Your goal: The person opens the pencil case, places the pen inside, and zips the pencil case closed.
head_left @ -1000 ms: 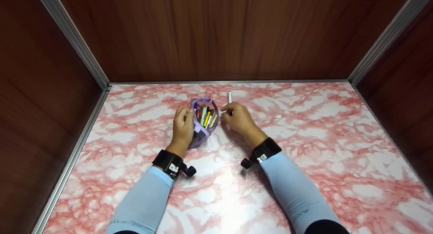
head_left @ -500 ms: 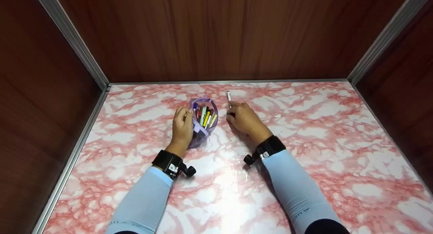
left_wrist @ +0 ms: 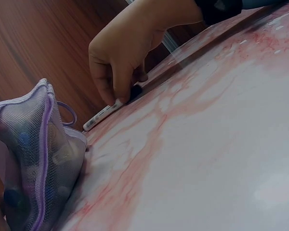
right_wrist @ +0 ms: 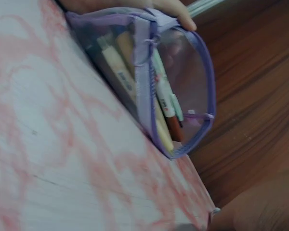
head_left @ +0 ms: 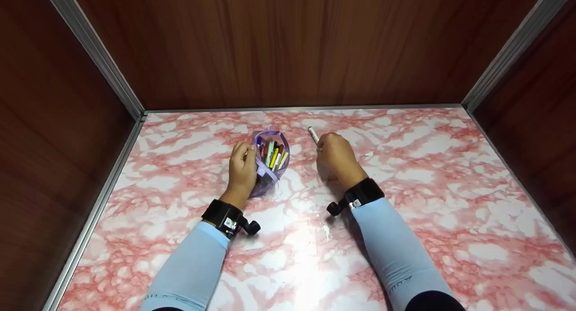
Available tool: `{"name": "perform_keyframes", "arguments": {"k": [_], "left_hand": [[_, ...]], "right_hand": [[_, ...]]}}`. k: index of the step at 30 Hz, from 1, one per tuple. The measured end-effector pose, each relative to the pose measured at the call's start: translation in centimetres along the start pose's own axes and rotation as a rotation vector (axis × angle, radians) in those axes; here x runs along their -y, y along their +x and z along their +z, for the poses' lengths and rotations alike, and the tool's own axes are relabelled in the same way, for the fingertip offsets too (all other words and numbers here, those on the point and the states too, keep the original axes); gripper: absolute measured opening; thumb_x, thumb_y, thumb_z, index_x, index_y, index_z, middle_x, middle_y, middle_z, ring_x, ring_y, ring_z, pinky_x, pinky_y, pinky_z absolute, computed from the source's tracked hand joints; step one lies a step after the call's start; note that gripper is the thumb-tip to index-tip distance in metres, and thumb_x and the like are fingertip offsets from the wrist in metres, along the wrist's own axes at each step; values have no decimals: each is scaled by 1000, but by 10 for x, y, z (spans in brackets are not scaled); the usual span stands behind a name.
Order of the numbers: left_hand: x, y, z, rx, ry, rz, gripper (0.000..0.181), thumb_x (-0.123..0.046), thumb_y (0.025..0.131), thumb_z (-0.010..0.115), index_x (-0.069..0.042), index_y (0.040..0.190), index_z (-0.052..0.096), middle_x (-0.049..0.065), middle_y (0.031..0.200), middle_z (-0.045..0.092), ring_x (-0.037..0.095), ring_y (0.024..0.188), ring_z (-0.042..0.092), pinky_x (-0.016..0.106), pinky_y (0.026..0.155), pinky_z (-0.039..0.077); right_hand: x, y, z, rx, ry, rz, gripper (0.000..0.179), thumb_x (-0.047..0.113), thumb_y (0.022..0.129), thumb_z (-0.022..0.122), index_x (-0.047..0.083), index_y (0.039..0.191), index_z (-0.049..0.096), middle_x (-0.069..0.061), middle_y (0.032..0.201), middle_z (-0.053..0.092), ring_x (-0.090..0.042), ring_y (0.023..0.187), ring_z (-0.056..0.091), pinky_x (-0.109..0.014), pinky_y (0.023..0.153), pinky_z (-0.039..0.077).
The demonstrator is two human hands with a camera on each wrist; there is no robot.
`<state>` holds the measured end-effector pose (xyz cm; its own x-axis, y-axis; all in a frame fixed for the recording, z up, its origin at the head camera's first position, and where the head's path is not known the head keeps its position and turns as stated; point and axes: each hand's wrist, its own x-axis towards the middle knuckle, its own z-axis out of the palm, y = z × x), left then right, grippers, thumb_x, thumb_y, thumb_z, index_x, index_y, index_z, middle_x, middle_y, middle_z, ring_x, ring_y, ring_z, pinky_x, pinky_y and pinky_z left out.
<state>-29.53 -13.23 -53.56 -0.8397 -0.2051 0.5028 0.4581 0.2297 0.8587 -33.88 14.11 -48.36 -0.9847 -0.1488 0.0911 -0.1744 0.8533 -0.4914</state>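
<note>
A purple mesh pencil case [head_left: 268, 171] sits unzipped on the table, its mouth wide. Several pens and markers [head_left: 274, 158] lie inside, in yellow, white, mint and red. My left hand [head_left: 243, 167] grips the case's left side, thumb at the rim; in the right wrist view its fingers [right_wrist: 176, 8] show along the top edge. To the right of the case, my right hand [head_left: 337, 155] pinches a white marker [head_left: 313, 133]. The left wrist view shows this marker [left_wrist: 103, 116] low over the tabletop, its dark-blue cap [left_wrist: 135, 91] beside the fingertips.
The table [head_left: 405, 239] has a red and white marbled top. Brown wood-grain panels [head_left: 315, 45] enclose its back and both sides, with metal strips [head_left: 207, 110] along the edges. A small pale mark [head_left: 369, 154] shows right of my right hand.
My right hand has moved right, away from the case, and has taken hold of the white marker, which now tilts and lies further right. My left hand and the case have stayed put.
</note>
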Motion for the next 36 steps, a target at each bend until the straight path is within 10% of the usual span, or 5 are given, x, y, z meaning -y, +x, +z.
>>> {"name": "perform_keyframes", "arguments": {"k": [20,27,36], "left_hand": [[0,0,-1,5,-4,-23,25,-7,112,55,3,90,62,5,99,55,15,97,54,23,86,53],[0,1,-1,11,8,-23,25,-7,113,56,6,92,64,8,102,57,16,99,55,23,87,53],[-1,0,0,-17,-54,-60,26,-6,112,57,4,89,64,1,99,57,15,97,56,21,83,55]], "right_hand": [[-21,5,-19,57,-71,83,17,8,100,66,6,116,72,-20,114,79,-38,103,73,-53,91,59],[-22,6,-23,87,108,115,71,13,103,64,14,171,45,-21,124,76,-36,106,69,-52,100,56],[-14,12,-22,51,491,97,76,8,99,75,10,169,45,-13,109,70,-19,86,70,-35,81,63]]}}
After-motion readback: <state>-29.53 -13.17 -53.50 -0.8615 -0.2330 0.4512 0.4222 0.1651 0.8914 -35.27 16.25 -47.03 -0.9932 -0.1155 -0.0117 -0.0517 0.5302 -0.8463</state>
